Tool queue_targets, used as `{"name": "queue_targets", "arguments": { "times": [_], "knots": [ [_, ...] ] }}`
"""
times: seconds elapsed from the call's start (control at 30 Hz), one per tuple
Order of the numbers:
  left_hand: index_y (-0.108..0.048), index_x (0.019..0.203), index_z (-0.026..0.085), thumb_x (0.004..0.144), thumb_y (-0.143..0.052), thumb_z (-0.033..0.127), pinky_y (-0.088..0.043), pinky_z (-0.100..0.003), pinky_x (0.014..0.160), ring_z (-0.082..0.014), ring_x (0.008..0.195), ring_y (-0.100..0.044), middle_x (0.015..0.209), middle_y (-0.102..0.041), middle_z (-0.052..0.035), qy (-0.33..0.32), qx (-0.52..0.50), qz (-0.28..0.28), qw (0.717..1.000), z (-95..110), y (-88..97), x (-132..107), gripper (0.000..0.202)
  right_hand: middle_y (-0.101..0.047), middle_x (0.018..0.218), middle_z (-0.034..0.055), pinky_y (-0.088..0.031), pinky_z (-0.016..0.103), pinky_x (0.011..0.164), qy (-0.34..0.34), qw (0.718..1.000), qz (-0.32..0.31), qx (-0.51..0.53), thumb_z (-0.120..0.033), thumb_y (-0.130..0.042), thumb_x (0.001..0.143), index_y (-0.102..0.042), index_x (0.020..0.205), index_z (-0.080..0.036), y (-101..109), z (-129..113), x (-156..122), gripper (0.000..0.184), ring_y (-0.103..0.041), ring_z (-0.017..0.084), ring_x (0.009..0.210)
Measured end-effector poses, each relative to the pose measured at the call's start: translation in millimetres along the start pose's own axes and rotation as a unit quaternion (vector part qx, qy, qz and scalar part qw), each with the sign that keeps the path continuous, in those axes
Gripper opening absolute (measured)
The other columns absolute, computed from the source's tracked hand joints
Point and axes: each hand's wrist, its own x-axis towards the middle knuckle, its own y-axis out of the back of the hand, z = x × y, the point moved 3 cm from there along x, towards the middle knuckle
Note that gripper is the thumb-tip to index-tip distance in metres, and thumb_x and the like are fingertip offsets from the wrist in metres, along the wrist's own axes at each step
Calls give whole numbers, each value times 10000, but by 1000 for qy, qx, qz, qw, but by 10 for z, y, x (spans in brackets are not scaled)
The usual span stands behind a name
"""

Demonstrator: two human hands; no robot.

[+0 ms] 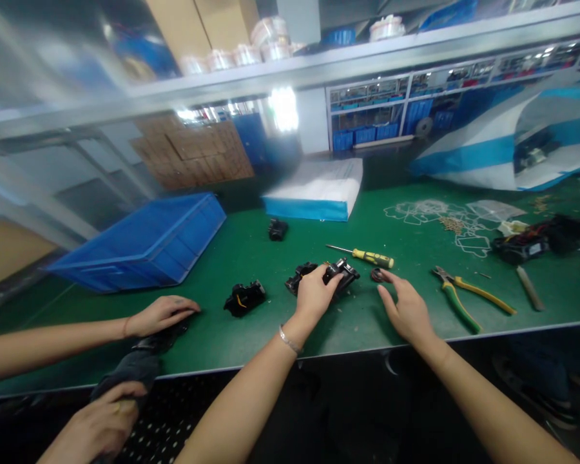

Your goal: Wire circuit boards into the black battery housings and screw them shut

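Note:
My left hand, with a bracelet at the wrist, is closed over a black plastic assembly on the green bench. Another black part lies against its left side, partly behind my fingers. My right hand is open, thumb and index finger apart. Its index fingertip is at a small dark round part on the bench. Just beyond lies a yellow-and-black screwdriver, its shaft pointing left. To the right rest pliers with green and yellow handles, jaws parted.
A co-worker's hands are at the left, with a dark object partly hidden. More black assemblies lie on the bench. A blue bin, a white-and-blue bag, wired parts and a stick-like tool surround the work.

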Motion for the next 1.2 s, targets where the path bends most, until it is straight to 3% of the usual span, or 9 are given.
{"name": "queue_targets", "arguments": {
  "times": [0.1,0.23,0.3,0.53,0.6,0.73,0.87,1.0,1.2],
  "knots": [
    [-631,937,149,805,-590,438,-464,-273,745,-174,836,-620,907,-690,-56,47,-199,-29,978,-28,-104,49,321,-540,1297,123,-481,453,932,-77,983,-58,159,-406,-550,868,-416,1351,-218,-135,-69,-14,535,-588,254,1081],
    [-572,1082,149,818,-572,429,-438,-302,931,-176,1053,-586,1132,-648,-81,49,-386,-54,919,56,-188,66,385,-583,1250,151,-522,450,884,-191,872,-121,435,-401,-630,802,-368,1366,-185,-428,-277,28,658,-617,266,1062],
    [-562,1081,146,803,-600,412,-417,-318,973,-179,1082,-575,1149,-639,-90,54,-406,-74,909,79,-200,53,387,-623,1193,139,-508,447,911,-208,848,-95,479,-379,-671,765,-431,1310,-172,-473,-310,78,630,-612,267,1073],
    [-295,1374,205,591,-813,306,-473,-357,922,-200,1019,-614,1140,-618,-98,37,-366,-117,922,105,-117,-10,944,-656,1100,76,-534,420,853,-110,968,-83,207,-319,-686,750,-554,1213,-227,-153,-143,211,490,-654,235,911],
    [-376,1351,214,564,-826,330,-459,-358,945,-208,1033,-602,1145,-614,-82,-1,-312,-113,943,140,-99,-11,914,-643,1103,70,-531,417,847,-62,989,-66,115,-269,-691,737,-541,1233,-240,-61,-148,228,520,-643,234,906],
    [-609,1074,163,617,-772,441,-476,-365,909,-210,953,-614,1002,-667,-61,16,-255,-89,963,109,-126,4,560,-630,1058,69,-537,386,820,1,998,-17,58,-276,-670,769,-483,1291,-239,45,-242,235,556,-625,228,908],
    [-573,1112,176,694,-698,493,-545,-339,746,-202,906,-631,1023,-661,-77,116,-346,-96,926,15,-184,-4,540,-599,1139,95,-499,408,904,28,997,42,52,-328,-614,829,-457,1302,-228,103,-347,223,509,-586,245,1028],
    [-566,1116,189,685,-709,485,-557,-306,705,-198,934,-627,1065,-648,-79,141,-376,-88,912,-9,-187,-15,542,-399,1423,114,-354,470,1070,71,997,8,25,-406,-663,782,-266,1438,-200,72,-403,147,794,-389,288,1291],
    [-575,1079,171,668,-720,487,-551,-310,730,-187,905,-630,1021,-662,-77,137,-351,-60,925,-55,-215,2,538,-673,986,68,-417,446,992,-23,998,54,11,-378,-561,863,-453,1310,-211,120,-257,-4,488,-580,254,1054]
  ]
}}
